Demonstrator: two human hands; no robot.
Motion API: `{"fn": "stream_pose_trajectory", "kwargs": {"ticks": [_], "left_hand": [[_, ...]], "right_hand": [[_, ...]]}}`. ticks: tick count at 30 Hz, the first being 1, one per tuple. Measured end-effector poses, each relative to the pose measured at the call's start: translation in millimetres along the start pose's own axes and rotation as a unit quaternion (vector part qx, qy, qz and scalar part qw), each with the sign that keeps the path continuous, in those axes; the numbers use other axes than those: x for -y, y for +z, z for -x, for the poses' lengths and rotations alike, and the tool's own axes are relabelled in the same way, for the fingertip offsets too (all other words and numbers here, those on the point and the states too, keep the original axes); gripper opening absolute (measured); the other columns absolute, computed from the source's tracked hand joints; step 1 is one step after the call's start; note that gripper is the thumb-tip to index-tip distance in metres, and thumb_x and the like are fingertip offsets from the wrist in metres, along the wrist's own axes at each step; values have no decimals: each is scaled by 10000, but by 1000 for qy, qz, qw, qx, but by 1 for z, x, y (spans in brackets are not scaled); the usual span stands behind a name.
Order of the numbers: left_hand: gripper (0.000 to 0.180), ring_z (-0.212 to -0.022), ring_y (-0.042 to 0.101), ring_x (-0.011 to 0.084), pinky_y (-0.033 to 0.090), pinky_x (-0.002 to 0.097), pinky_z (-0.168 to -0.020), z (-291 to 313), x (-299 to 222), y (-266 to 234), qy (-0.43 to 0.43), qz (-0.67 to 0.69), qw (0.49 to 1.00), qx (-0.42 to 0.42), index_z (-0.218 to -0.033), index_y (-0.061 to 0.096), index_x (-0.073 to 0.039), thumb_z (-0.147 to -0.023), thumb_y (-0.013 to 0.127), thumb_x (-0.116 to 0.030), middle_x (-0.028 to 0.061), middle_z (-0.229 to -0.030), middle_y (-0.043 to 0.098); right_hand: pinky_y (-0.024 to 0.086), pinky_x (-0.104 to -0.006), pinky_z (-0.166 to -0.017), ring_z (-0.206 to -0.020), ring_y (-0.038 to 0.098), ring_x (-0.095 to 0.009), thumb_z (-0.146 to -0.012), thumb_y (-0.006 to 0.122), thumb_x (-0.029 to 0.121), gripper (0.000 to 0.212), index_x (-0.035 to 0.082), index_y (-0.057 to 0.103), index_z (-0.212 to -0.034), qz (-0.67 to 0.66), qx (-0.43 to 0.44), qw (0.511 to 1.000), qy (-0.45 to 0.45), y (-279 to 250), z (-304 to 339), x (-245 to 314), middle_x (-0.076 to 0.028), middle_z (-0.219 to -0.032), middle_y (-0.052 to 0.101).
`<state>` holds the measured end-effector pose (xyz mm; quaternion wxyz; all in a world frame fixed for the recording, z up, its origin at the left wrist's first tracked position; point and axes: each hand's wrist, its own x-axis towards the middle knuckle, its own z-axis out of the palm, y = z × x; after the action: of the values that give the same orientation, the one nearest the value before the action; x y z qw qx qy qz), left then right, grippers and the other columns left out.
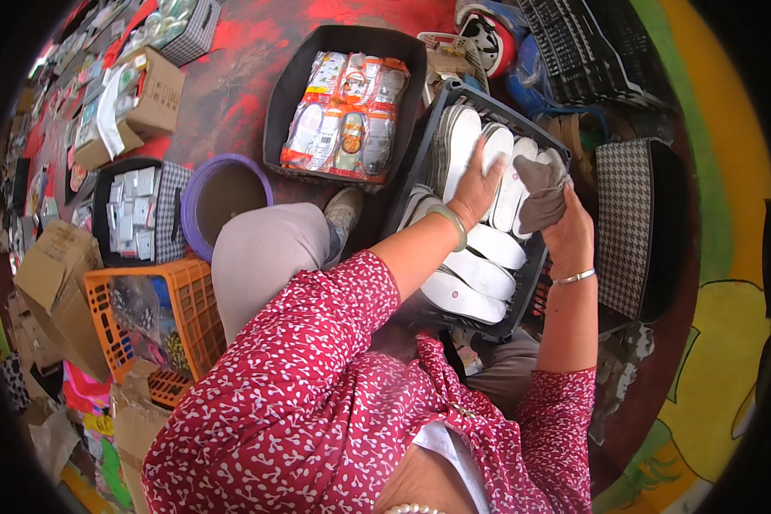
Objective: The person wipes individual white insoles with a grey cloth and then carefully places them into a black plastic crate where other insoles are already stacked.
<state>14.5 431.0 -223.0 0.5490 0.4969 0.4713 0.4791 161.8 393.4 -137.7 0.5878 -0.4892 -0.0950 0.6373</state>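
A dark plastic crate [400, 220] in front of me holds stacks of white shoe insoles [463, 294], some lying flat at its near end and others standing in rows at the far end. Among the far rows, my left hand [477, 190] has its fingers round a bunch of white insoles [499, 144]. My right hand [570, 230], at the crate's right side, grips a crumpled brown-grey cloth [540, 190], which hangs over the insoles beside it. Part of the right fingers is hidden behind the cloth.
Beyond the crate, a black box [276, 146] holds packets in orange and clear wrapping. To the left are a purple-rimmed basin [191, 214], an orange plastic crate [199, 313] and cardboard boxes [60, 265]. A houndstooth-patterned box [630, 227] stands close on the right.
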Motion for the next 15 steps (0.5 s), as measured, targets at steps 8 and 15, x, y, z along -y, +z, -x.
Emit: {"fn": "stream_pose_trajectory", "kwargs": {"ticks": [8,15], "left_hand": [[316,-825,587,179,468,311,-738,6,-11,-61,-118,17,980,-159,-1053,546,31,-865,548,-222,149,-957,618],[304,-986,551,339,415,396,-850,-68,17,-178,-30,-54,950,-307,-1040,550,47,-843,532,-184,233,-1067,563]], "right_hand": [[416,-330,-821,-990,522,-178,-918,426,397,504,40,426,-1274,227,-39,972,47,57,13,-86,-97,-1142,541],[482,-421,-739,-836,601,-390,-774,649,341,782,-45,243,-1320,758,103,642,50,53,92,-238,-240,-890,618]]}}
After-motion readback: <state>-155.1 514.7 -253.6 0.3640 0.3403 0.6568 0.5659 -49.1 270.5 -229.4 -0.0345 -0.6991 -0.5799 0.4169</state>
